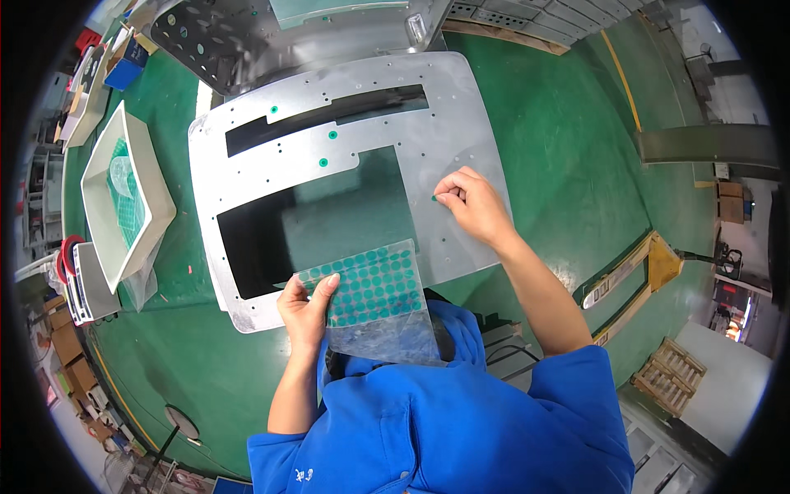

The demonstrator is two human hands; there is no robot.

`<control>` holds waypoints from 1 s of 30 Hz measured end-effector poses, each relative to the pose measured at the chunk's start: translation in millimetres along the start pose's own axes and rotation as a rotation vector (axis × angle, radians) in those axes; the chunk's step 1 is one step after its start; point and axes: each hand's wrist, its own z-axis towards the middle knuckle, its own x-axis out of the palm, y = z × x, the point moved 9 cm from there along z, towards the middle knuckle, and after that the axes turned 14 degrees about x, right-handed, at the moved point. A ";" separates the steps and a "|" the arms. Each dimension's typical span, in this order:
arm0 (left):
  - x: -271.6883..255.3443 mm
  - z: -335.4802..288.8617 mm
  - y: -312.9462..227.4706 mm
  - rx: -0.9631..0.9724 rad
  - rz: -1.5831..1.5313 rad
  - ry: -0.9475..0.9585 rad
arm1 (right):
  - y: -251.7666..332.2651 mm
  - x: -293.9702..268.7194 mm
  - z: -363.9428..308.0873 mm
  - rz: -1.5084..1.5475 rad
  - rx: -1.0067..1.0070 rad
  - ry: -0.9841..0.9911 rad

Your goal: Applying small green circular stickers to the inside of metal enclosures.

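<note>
My left hand point(306, 309) grips the edge of a clear sheet of round green stickers point(374, 284), thumb on top. The sheet's lower part is bare film. Over the right side of a grey metal panel point(271, 185), my right hand point(473, 202) pinches a small green sticker point(435, 198) between thumb and fingertips. Whether that sticker touches the panel I cannot tell. The panel has two large cut-outs and many small holes. Green dots sit around a few holes, such as the green sticker point(323, 162) near the middle.
A white bin point(156, 222) with green sticker sheets stands at the left. Behind the panel rises another metal part point(288, 49) with holes. At the right are a yellow pallet jack point(658, 263) and a wooden pallet point(671, 370). Stacked grey metal parts point(543, 20) lie at the back.
</note>
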 end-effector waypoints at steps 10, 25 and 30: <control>-0.1 2.4 2.0 -0.012 0.021 0.016 | 2.6 0.5 1.2 -0.052 -0.028 -0.042; -0.6 -2.7 -5.3 0.013 0.010 -0.011 | 1.0 -4.5 7.0 0.045 0.017 0.017; -14.6 -15.2 -17.8 0.055 0.055 -0.076 | 11.9 -0.4 22.6 -0.077 0.085 0.104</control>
